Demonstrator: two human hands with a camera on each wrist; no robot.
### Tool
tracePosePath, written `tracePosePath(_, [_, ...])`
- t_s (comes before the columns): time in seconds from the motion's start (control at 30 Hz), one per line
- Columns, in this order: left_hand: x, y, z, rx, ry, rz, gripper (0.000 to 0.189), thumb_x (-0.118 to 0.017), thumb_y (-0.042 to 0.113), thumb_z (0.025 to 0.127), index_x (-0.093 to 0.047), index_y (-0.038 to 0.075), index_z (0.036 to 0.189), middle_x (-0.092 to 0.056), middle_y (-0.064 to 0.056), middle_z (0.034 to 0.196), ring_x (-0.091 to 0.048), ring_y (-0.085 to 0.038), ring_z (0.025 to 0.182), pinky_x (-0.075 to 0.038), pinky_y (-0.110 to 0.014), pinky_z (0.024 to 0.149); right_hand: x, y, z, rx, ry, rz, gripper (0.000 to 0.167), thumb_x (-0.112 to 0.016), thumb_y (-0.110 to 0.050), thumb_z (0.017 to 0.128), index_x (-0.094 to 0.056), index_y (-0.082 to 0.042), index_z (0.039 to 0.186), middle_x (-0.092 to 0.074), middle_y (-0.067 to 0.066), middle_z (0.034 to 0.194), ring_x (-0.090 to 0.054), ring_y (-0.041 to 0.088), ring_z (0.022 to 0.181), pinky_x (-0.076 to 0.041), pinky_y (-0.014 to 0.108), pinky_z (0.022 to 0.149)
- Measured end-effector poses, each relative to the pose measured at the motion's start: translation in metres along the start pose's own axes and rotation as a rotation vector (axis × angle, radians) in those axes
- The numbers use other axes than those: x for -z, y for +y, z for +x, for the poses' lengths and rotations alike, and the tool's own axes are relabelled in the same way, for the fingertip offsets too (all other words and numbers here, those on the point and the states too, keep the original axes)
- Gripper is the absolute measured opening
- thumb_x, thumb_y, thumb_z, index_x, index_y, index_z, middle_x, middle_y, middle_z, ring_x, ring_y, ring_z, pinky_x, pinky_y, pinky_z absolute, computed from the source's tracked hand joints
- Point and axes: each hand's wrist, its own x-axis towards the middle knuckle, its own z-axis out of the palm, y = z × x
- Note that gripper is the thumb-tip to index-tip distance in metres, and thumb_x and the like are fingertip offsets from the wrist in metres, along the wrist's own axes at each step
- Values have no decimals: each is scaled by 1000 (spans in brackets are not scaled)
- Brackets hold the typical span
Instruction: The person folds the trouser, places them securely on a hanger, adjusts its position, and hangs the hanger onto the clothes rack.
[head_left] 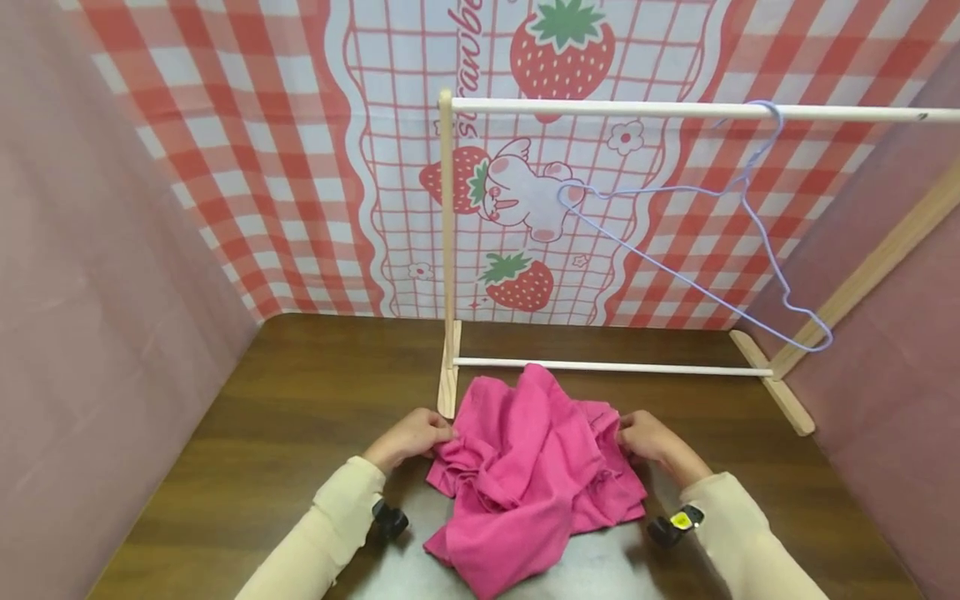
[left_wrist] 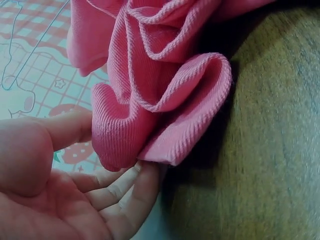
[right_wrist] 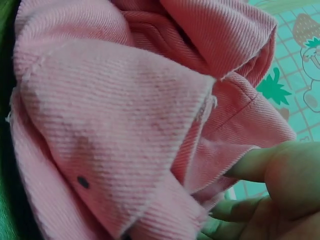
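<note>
A crumpled bright pink garment (head_left: 525, 475) of ribbed twill cloth lies in a heap on the table; its folds hide what kind it is. At its left edge my left hand (head_left: 412, 435) holds a fold, the thumb on one side and the fingers beneath, as the left wrist view shows at the cloth (left_wrist: 160, 100). My right hand (head_left: 651, 440) pinches the right edge between thumb and fingers. Raw frayed edges and a small dark spot show on the cloth (right_wrist: 110, 115) in the right wrist view.
Behind the garment stands a wooden rack (head_left: 447, 250) with white bars. A lavender wire hanger (head_left: 690, 283) hangs from its top bar (head_left: 600, 107). The brown wood-grain table (head_left: 247, 450) ends at a checked strawberry cloth (head_left: 270, 167), with pink curtains (head_left: 105, 292) at both sides.
</note>
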Motion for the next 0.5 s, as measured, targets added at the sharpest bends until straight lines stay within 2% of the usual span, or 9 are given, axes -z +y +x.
tracePosePath(0.07, [0, 1, 2, -4, -31, -28, 19, -64, 9, 87, -67, -9, 94, -60, 0, 76, -57, -7, 67, -56, -25, 66, 1, 2, 2, -5, -4, 35, 21, -49, 1, 77, -58, 11, 93, -47, -1, 64, -49, 12, 61, -48, 28, 53])
tracePosePath(0.13, [0, 2, 4, -6, -66, -49, 22, -65, 8, 87, -67, -11, 98, -61, 0, 75, -58, -6, 65, -57, -25, 67, 2, 4, 3, -12, -15, 94, 17, -48, 1, 78, -57, 8, 91, -48, -2, 64, -49, 10, 60, -47, 26, 53])
tracePosePath(0.23, [1, 0, 7, 7, -87, -62, 23, -66, 10, 88, -67, -11, 96, -59, 2, 70, -58, -4, 62, -55, -22, 64, 0, 5, 3, -4, -39, 182, 22, -48, 0, 79, -57, 12, 96, -51, -4, 65, -52, 8, 61, -49, 25, 55])
tracePosePath(0.3, [2, -1, 7, 13, -78, -60, 21, -65, 9, 88, -69, -11, 95, -58, 3, 67, -57, -4, 60, -53, -20, 61, -1, 5, 3, 5, -55, 229, 28, -50, -1, 80, -58, 15, 102, -53, -5, 64, -54, 6, 60, -50, 24, 57])
tracePosePath(0.5, [-1, -8, 4, 33, -69, -18, 15, -65, 6, 87, -71, -7, 90, -57, 3, 67, -55, -6, 60, -48, -18, 57, -7, 13, -3, 47, -117, 270, 35, -52, -1, 83, -58, 20, 111, -59, -8, 64, -58, 5, 64, -52, 24, 61])
